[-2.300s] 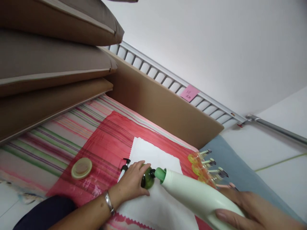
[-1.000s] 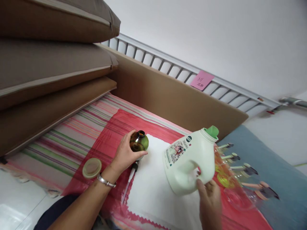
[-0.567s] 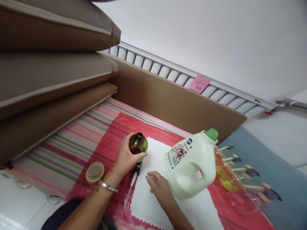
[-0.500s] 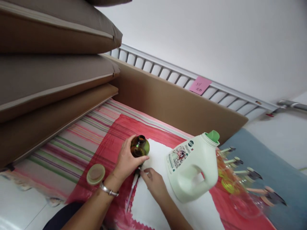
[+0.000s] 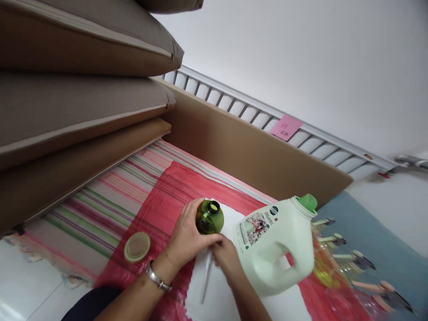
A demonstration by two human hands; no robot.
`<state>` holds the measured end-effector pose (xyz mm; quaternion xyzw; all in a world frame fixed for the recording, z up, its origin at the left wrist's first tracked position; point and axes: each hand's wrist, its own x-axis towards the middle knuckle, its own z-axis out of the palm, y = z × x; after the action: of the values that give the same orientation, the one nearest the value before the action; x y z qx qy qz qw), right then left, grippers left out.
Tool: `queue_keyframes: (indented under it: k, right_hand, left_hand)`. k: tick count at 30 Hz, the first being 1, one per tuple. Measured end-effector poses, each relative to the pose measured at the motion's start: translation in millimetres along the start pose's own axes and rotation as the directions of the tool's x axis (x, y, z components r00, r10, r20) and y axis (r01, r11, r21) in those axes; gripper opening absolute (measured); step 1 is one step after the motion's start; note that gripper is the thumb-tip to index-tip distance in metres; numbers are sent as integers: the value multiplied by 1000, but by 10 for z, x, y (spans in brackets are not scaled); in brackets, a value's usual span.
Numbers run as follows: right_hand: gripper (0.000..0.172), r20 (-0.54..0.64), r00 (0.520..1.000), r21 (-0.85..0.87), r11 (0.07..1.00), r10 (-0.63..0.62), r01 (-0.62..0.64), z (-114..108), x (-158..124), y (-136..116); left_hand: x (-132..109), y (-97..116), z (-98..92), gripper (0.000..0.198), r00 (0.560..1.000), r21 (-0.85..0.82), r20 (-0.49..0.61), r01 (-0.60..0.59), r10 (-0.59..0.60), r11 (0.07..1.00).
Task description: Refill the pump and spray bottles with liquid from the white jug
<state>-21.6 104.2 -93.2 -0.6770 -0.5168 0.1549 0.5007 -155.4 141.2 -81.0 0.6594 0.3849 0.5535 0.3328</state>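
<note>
My left hand (image 5: 189, 234) is wrapped around a small round green bottle (image 5: 216, 223), its black-rimmed mouth open and facing up toward me. My right hand (image 5: 228, 256) is closed just below the bottle, close against my left thumb. From between the hands a thin translucent tube (image 5: 206, 278) slants down toward me, part of a pump top whose head is hidden by my fingers. A white sheet (image 5: 216, 294) lies under the hands. Right of them stands a large pale green jug (image 5: 267, 267) with a handle, a printed label and a green spout.
A round lidded tub (image 5: 137, 246) sits left on the red plastic sheet (image 5: 157, 200). Several pump bottles (image 5: 354, 263) line the right side. Stacked brown cushions (image 5: 83, 107) rise at the left. A brown board (image 5: 247, 138) leans before a white radiator (image 5: 237, 107).
The bottle has shifted a little right and toward me in my left hand. My right hand has drawn in against it, and the tube has moved right, over the white sheet.
</note>
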Motion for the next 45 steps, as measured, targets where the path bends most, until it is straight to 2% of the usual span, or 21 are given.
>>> queue_keyframes:
  k: [2,4,6,8,10,12,15,18,21,31,33,36,40,45]
  right_hand:
    - [25,-18,997,-52,995,81,-82,-387,-49,-49]
    - [25,-94,990,-75,990,109,-117,-799,-86,-158]
    - [32,-261,960,-80,989,99,-124,-1153,-111,-304]
    - [37,-415,908,-41,996,59,-83,-1389,-134,-442]
    - [41,-481,877,12,1000,24,-21,-1498,-165,-538]
    - [47,-471,882,53,999,20,6,-1519,-207,-588]
    - [53,-386,920,37,997,70,-61,-1493,-272,-596]
    - [54,-303,947,6,994,109,-113,-1479,-303,-538]
    - [55,-274,955,26,993,115,-112,-1476,-293,-469]
    - [56,-363,930,-104,990,54,-98,-1509,-248,-512]
    - [57,-312,948,-107,988,68,-107,-1474,-233,-407]
    - [53,-139,986,-93,990,89,-103,-1358,-221,-188]
    - [45,53,992,-93,989,118,-112,-1174,-224,-23]
    - [32,94,991,-218,973,97,-74,-1094,-230,-55]
  left_hand:
    - [-41,13,40,81,1000,-30,19,16,-16,999]
    - [-106,12,119,83,996,-56,82,24,-19,998]
    - [-196,-7,233,84,985,-74,171,31,-18,997]
    - [-305,-38,365,86,968,-73,249,41,-21,997]
    - [-417,-71,489,87,949,-55,316,42,-23,998]
    - [-515,-93,586,88,926,-41,377,32,-14,999]
    - [-603,-101,663,87,894,-34,447,3,12,999]
    - [-620,-100,685,86,884,-33,467,-17,31,999]
    - [-605,-106,688,87,884,-40,466,-23,39,999]
    - [-588,-98,699,89,873,-22,485,-43,48,999]
    - [-590,-92,702,89,868,-19,493,-52,55,998]
    - [-593,-89,704,90,867,-18,495,-67,66,998]
    - [-605,-101,710,91,869,-12,489,-82,77,997]
    - [-603,-85,707,90,866,-10,494,-83,77,997]
